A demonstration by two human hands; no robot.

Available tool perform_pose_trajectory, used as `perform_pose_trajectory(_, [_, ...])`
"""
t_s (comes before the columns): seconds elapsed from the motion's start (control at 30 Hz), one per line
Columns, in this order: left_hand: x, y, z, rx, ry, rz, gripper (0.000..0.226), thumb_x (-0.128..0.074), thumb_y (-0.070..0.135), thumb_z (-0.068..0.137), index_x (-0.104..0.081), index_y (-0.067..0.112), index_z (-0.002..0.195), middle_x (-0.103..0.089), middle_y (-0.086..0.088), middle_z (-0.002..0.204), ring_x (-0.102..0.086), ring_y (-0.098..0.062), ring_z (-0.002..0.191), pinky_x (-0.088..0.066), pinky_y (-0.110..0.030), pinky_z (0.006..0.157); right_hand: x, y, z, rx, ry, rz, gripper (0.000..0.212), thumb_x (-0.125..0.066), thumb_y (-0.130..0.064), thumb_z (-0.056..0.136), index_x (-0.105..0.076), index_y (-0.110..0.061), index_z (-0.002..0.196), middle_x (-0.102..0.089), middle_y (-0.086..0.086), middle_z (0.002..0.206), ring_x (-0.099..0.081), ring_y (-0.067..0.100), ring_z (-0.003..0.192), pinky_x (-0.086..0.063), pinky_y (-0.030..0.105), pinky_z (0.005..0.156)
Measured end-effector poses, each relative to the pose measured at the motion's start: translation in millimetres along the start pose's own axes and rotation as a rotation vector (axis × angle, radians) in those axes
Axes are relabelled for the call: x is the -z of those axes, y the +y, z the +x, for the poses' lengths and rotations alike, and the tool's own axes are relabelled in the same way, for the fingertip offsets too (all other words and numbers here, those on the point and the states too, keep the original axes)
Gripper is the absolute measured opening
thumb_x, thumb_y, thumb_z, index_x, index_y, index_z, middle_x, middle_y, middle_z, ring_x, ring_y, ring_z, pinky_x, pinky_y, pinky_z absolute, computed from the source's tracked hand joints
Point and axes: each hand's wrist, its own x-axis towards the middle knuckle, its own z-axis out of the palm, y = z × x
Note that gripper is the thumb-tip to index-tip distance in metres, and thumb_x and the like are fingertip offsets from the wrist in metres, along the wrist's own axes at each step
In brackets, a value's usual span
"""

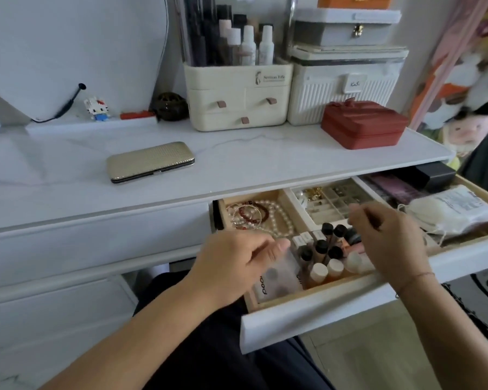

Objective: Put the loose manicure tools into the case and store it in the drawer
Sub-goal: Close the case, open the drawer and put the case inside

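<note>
Left hand (pixel 237 266) is curled at the frosted packet (pixel 278 278) in the open drawer (pixel 307 313), thumb lying on it; I can't tell if it's a real grip. Right hand (pixel 389 240) hovers curled above the small bottles (pixel 320 247), blurred, hold unclear. Gold case (pixel 151 161) lies closed on the tabletop (pixel 237 153), well apart from both hands.

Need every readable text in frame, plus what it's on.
"KaSi": tag on the white ribbed box.
"pooo", sideways: frosted pouch in the drawer.
"... Life": label on the cream organizer; first word blurred.
Print on the white packet: too small to read.
</note>
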Motion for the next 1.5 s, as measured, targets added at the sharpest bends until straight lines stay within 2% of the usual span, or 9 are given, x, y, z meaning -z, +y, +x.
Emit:
perform_pose_trajectory(0.17, [63.8,-56.5,14.9,0.276,0.502,-0.051,0.027,-0.049,0.036,0.094,-0.065,0.023,0.111,-0.064,0.012,0.109,-0.058,-0.003,0.102,-0.044,-0.018,0.086,-42.3,-81.3,54.3,0.185,-0.333,0.252,0.03,-0.053,-0.038,0.09,-0.061,-0.021,0.113,-0.064,-0.009,0.109,-0.059,0.005,0.099,-0.048,0.023,0.086])
perform_pose_trajectory(0.3, [112.3,-108.2,15.2,0.625,0.566,0.0,0.047,-0.049,0.037,0.094,-0.044,0.019,0.137,-0.042,0.0,0.142,-0.041,-0.015,0.128,-0.029,-0.025,0.1,-95.2,-145.4,92.7,0.22,-0.661,0.346,0.054,-0.052,-0.04,0.091,-0.043,-0.013,0.137,-0.049,0.0,0.138,-0.047,0.01,0.124,-0.035,0.022,0.102])
perform_pose_trajectory(0.43, [138.8,-136.9,14.7,0.867,0.509,-0.293,0.017,-0.057,0.04,0.082,-0.053,0.027,0.091,-0.052,0.005,0.093,-0.046,-0.018,0.095,-0.033,-0.03,0.074,-144.2,-184.7,125.8,0.053,-0.862,0.468,0.036,-0.05,-0.034,0.093,-0.053,-0.006,0.116,-0.053,0.016,0.115,-0.051,0.024,0.105,-0.036,0.032,0.097])
perform_pose_trajectory(0.63, [148.7,-132.9,29.4,0.828,0.565,-0.579,0.029,-0.06,0.03,0.06,-0.049,0.015,0.082,-0.039,-0.005,0.086,-0.037,-0.018,0.083,-0.027,-0.034,0.078,-167.1,-200.8,150.2,-0.254,-0.831,0.732,0.013,-0.051,-0.014,0.092,-0.053,-0.013,0.079,-0.051,0.007,0.08,-0.047,0.016,0.074,-0.043,0.023,0.068])
perform_pose_trajectory(0.83, [112.3,-90.8,42.6,0.696,0.504,-0.632,0.038,-0.053,0.024,0.066,-0.045,-0.01,0.081,-0.046,-0.009,0.081,-0.038,-0.017,0.079,-0.03,-0.037,0.077,-114.7,-137.1,136.4,-0.251,-0.78,0.88,0.012,-0.051,-0.018,0.093,-0.061,-0.014,0.091,-0.059,0.003,0.091,-0.053,0.016,0.089,-0.043,0.03,0.085])
perform_pose_trajectory(1.03, [35.2,-10.5,67.5,0.529,0.214,-0.745,0.029,-0.052,0.023,0.076,-0.064,0.021,0.103,-0.067,-0.009,0.107,-0.062,-0.024,0.101,-0.044,-0.046,0.096,-20.3,-29.5,104.8,-0.362,-0.526,0.908,0.028,-0.048,-0.018,0.093,-0.065,-0.001,0.107,-0.068,0.008,0.103,-0.063,0.015,0.094,-0.051,0.028,0.088])
perform_pose_trajectory(1.23, [-30.8,40.0,92.1,0.505,-0.053,-0.842,0.068,-0.056,0.038,0.075,-0.038,0.031,0.14,-0.052,0.015,0.134,-0.048,0.0,0.121,-0.034,-0.035,0.107,38.0,50.7,73.2,-0.448,-0.311,0.787,0.026,-0.058,-0.025,0.085,-0.069,-0.01,0.104,-0.072,0.002,0.101,-0.064,0.015,0.096,-0.051,0.031,0.09])
perform_pose_trajectory(1.4, [-49.6,40.6,107.2,0.569,-0.173,-0.831,0.025,-0.059,0.03,0.08,-0.063,0.041,0.102,-0.066,0.02,0.106,-0.057,0.007,0.1,-0.039,-0.022,0.081,38.1,80.5,74.1,-0.458,-0.379,0.716,0.022,-0.051,-0.024,0.093,-0.073,-0.018,0.088,-0.072,-0.007,0.084,-0.063,0.011,0.088,-0.048,0.03,0.086])
perform_pose_trajectory(1.5, [-55.3,35.7,114.1,0.641,-0.184,-0.855,0.052,-0.062,0.037,0.069,-0.059,0.026,0.119,-0.061,0.005,0.123,-0.051,-0.011,0.118,-0.037,-0.033,0.098,28.2,85.3,80.2,-0.451,-0.422,0.686,0.026,-0.052,-0.026,0.093,-0.073,-0.015,0.084,-0.071,-0.006,0.08,-0.063,0.012,0.081,-0.048,0.033,0.085])
